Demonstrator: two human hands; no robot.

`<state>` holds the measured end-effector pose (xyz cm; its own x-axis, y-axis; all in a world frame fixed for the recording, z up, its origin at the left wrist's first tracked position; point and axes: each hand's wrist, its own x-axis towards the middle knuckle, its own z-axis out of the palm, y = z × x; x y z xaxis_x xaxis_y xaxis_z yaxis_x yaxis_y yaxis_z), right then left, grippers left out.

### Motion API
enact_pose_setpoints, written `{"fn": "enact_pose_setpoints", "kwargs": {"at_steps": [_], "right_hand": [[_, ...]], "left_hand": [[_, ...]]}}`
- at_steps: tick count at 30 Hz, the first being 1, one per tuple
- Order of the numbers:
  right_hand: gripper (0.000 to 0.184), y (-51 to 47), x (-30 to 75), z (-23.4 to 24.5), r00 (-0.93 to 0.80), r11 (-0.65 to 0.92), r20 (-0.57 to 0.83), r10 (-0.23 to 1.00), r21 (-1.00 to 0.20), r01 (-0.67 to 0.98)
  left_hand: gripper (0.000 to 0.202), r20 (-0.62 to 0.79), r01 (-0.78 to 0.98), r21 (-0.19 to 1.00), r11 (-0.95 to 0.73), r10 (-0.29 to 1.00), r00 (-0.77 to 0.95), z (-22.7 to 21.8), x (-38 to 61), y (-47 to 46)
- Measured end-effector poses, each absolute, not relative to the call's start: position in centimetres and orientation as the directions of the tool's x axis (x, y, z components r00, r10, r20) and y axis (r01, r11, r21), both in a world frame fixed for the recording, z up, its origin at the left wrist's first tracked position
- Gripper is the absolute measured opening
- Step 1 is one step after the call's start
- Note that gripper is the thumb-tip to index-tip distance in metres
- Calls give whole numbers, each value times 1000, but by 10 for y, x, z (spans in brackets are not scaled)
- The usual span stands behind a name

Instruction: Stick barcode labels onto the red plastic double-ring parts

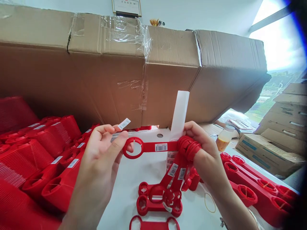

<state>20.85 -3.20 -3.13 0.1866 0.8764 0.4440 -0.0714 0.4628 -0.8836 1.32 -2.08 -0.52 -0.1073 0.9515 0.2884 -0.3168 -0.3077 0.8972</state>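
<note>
Above the white tabletop (127, 180), left hand (99, 161): half open, index finger lifted, a loose barcode label (124, 123) on its tip. My thumb is on the ring end of a red strip (148, 147), and another fingertip shows through that ring, so I have it lightly grasped.

Across from it, right hand (201, 142): curled around a bundle of red rings (189, 148), holding them together. Beside my fingers a white backing strip (179, 113) stands up; how I grip it, I cannot tell.

Red strip: stretched almost level between my hands, one barcode label (161, 147) flat on its middle.

Under my right hand: labelled red strips (176, 171) hang fanned down from the bundle, a label sheet (170, 157) partly hidden behind.

Below, between my forearms: red pieces (159, 206) lie on the tabletop.

Room: white surface shows between my left wrist and those pieces; on the other side, a rubber band (210, 203) lies near my right forearm.

Edges: stacked red parts (51, 139) crowd my left arm, more red stacks (259, 185) lie outside my right forearm, a jar (224, 139) stands past my right hand, and cardboard boxes (168, 80) wall off the space ahead.
</note>
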Motion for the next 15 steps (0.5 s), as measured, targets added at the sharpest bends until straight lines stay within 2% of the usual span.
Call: {"fn": "enact_pose_setpoints", "kwargs": {"at_steps": [4,11,13,15], "right_hand": [[17,-29,215,-31,163,474,458,874,-878,-74],[17,-25,222,-27,115,410,399,910,-907,-93],[18,-26,222,-26,99,398,389,916,-913,-89],[21,-27,223,-27,93,395,388,917,-915,-77]], "left_hand": [[28,234,-399,885,-238,970,-60,-2,7,-20],[57,328,-378,870,-317,944,-38,-6,2,-12],[57,362,-342,872,-350,932,-32,-8,2,-10],[49,383,-276,883,-381,923,-49,-9,5,-11]]}}
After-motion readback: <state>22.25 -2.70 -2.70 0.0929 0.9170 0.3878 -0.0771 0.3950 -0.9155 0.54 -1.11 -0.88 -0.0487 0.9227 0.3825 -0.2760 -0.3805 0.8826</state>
